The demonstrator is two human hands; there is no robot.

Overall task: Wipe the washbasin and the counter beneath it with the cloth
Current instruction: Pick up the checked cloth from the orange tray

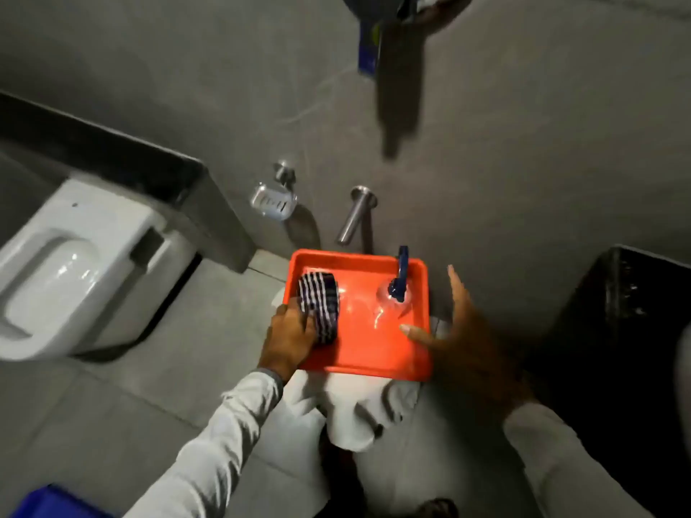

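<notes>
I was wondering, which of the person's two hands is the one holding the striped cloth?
The left hand grips the striped cloth inside the orange tray; the right hand is open and empty, fingers spread.

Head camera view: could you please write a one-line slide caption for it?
Left hand presses a striped cloth into the orange tray while the open right hand hovers beside a spray bottle.

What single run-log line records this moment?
left hand: gripping striped cloth | right hand: open above orange tray | spray bottle: lying in tray
</notes>
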